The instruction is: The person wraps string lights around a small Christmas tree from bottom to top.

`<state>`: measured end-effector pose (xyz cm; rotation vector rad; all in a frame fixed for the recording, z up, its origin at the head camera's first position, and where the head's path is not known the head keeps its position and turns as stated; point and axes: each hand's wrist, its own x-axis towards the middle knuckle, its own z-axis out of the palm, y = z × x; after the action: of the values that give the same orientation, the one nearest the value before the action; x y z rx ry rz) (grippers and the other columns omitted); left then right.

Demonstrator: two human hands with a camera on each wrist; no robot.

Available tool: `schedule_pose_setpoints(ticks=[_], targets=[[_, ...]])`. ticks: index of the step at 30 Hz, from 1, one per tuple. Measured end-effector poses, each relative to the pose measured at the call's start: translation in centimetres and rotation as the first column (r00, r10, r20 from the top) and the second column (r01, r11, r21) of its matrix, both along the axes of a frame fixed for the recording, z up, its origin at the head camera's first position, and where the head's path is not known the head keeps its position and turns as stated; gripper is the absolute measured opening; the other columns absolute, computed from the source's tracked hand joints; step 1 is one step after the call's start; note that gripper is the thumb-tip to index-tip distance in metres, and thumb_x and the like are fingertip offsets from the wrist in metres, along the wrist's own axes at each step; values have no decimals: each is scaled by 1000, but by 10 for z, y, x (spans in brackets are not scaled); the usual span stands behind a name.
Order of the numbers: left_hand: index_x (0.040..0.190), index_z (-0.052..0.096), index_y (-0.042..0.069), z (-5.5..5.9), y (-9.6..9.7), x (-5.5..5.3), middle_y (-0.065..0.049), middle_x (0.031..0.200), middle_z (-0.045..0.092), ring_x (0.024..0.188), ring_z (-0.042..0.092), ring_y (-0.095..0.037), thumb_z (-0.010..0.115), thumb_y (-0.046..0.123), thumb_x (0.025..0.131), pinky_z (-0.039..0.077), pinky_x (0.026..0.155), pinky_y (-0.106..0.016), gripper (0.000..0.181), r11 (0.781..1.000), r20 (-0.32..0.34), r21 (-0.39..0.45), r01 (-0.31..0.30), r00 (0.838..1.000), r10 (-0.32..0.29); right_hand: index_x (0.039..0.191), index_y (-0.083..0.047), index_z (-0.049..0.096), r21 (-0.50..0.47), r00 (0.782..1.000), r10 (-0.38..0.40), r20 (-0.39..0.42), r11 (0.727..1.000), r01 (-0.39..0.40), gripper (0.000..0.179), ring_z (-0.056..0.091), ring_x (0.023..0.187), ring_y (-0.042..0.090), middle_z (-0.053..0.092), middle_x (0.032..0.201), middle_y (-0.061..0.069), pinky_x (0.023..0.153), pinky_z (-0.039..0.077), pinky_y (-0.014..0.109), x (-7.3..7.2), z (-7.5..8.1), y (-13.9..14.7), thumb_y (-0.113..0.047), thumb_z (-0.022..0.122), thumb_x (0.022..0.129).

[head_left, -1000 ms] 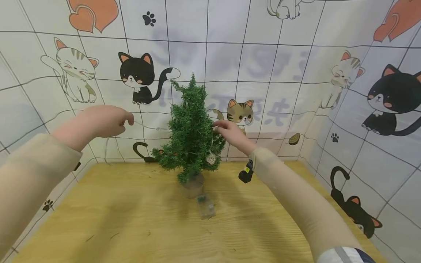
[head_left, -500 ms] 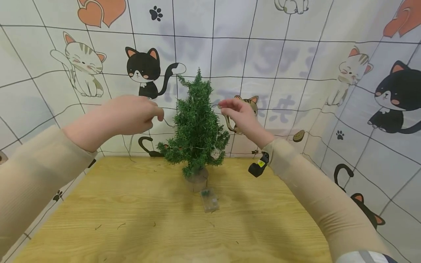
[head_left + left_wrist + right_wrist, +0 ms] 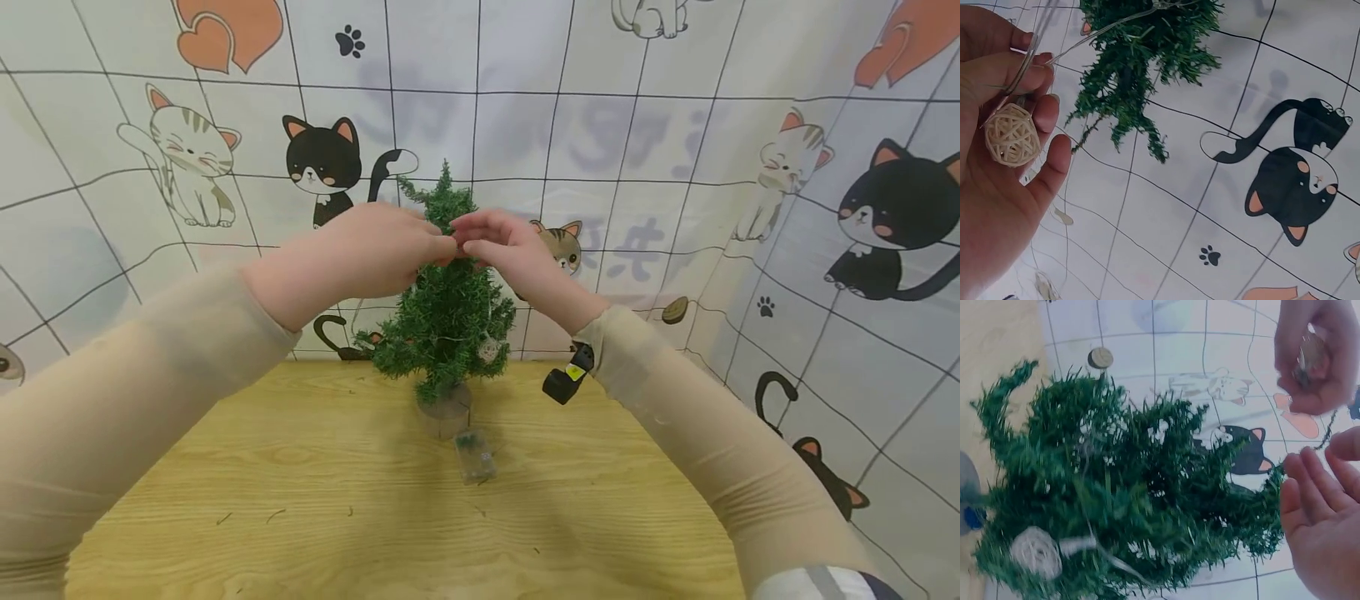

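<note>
In the head view, a small green artificial tree (image 3: pixel 453 321) stands upright on a round base (image 3: pixel 444 414), its long axis vertical and its tip pointing up in front of the patterned backdrop (image 3: pixel 517 142). The base sits on the wooden surface (image 3: pixel 225 533), with a clear box (image 3: pixel 475 458) lying flat just in front, its long side running toward the person and its near end slightly to the right. A pale wicker ball (image 3: pixel 489 347) hangs low on the tree's right side. Before the upper branches, the left hand (image 3: pixel 356 250) and right hand (image 3: pixel 513 254) meet, fingertips close together; whether they touch cannot be told. In the left wrist view, which shows the tree top-down, the left hand's grip is clamped on a thin clear cord (image 3: pixel 1094 32), pinched under the thumb, with a second ball (image 3: pixel 1013 134) against the curled fingers. The cord slants from the thumb up and right to the tree. In the right wrist view, the tree's long axis runs across the frame, base left and top right; the hung ball's narrow neck points right, toward the treetop. The right hand's grip is apart, fingers extended beside the upper branches.
</note>
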<state>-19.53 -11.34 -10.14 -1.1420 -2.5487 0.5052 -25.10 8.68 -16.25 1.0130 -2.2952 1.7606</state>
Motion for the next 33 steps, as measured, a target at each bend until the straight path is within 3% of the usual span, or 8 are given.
schedule_pose_setpoints(ticks=[6,9,14,18,22,26,30,33], targets=[[103,67,15,-4,13,-1,0,99,66,89,56,-27,59,-9,87,48,78,-40,29,999,-38,-19,42,998,-42,145,-6,41,16,984,131,120,991,-134,43,52,114,23,53,132,11,98,41,42,-2,-9,-7,-7,43,102],[105,67,13,-5,14,-3,-2,102,64,92,58,-28,61,-7,88,49,81,-41,26,998,-57,-13,59,997,-60,139,-1,46,-13,976,164,145,986,-163,39,48,117,29,53,127,11,100,40,42,-4,-13,-7,-3,42,100],[111,62,12,-3,16,-8,-5,98,55,80,54,-24,64,-2,90,48,67,-37,25,993,-122,9,119,986,-117,116,2,60,-37,977,166,136,986,-162,21,48,117,36,62,111,6,100,34,54,-4,-16,-7,-7,49,100],[111,61,9,2,15,-13,-10,113,52,84,53,-27,67,-1,88,49,65,-38,26,983,-210,56,173,965,-158,116,3,63,-59,982,144,120,989,-138,25,55,108,29,66,98,3,95,37,55,-5,-17,-9,-13,50,101],[118,59,8,7,10,-15,-10,115,51,85,53,-28,64,-1,90,49,63,-40,29,982,-243,123,141,964,-108,123,6,61,-57,987,116,111,992,-110,30,59,101,23,67,94,0,89,43,46,-7,-18,-12,-13,51,101],[117,61,10,13,7,-12,-7,98,57,71,53,-26,57,1,90,45,52,-39,28,981,-182,190,38,983,-3,121,6,62,-41,990,92,112,995,-88,30,60,101,22,68,98,4,91,43,49,-7,-19,-13,-14,51,101],[125,60,14,22,7,-9,-5,77,61,59,51,-23,57,11,92,39,48,-34,33,966,-18,237,-102,994,109,118,6,63,-48,989,84,119,996,-79,28,60,103,24,68,102,7,94,40,54,-6,-20,-13,-14,51,101],[131,58,15,30,7,-6,-5,68,60,58,51,-21,56,16,94,39,52,-33,38,958,94,250,-143,988,122,116,5,64,-49,990,77,121,996,-71,28,60,103,24,68,102,6,93,41,51,-6,-19,-12,-15,51,102]])
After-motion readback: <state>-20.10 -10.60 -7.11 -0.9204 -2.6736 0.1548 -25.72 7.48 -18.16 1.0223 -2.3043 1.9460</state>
